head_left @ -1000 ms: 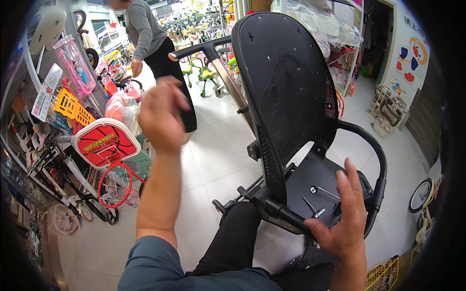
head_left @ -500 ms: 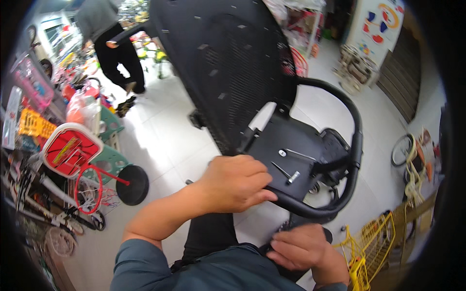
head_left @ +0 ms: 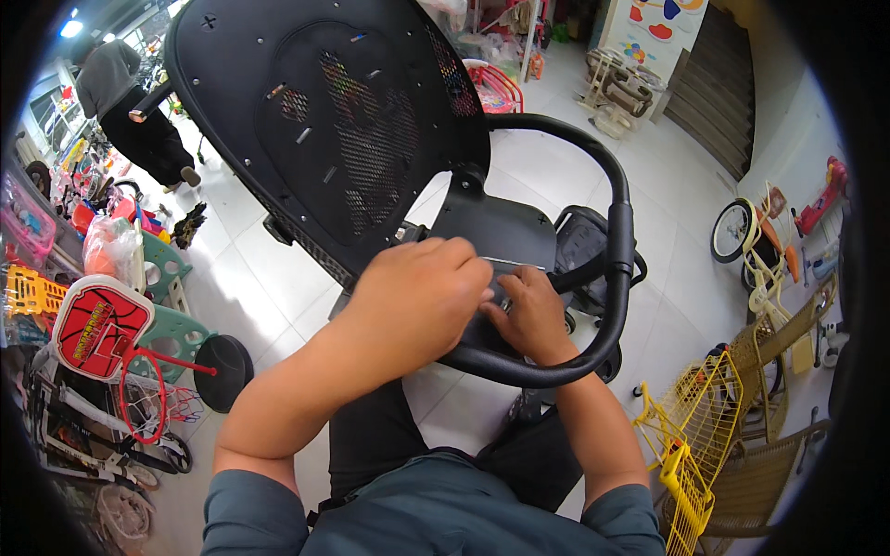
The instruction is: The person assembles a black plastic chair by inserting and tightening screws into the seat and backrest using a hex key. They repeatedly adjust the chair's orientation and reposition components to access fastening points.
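A black stroller-like seat frame [head_left: 371, 148] with a perforated backrest stands in front of me. Its rounded black guard bar [head_left: 619, 213] loops round the right side and across the front. Over the seat base [head_left: 487, 227], my left hand [head_left: 422, 287] has its fingers curled; anything in them is hidden. My right hand [head_left: 530, 310] reaches inside the bar, thumb and fingers closed round the small T-shaped metal tool [head_left: 505, 303], which is mostly covered. A thin metal rod [head_left: 505, 262] lies on the base just beyond those fingers.
At left stand a toy basketball hoop [head_left: 104, 329] with a black round base [head_left: 223, 372] and heaped toys. A yellow wire cart [head_left: 691, 435] and woven chairs [head_left: 751, 482] are at right, near a small bike [head_left: 734, 230]. Another person [head_left: 134, 111] is at far left.
My right hand has come up from below the bar onto the seat base and the tool. My left hand has left the front bar. The view has shifted, and the other person has turned away.
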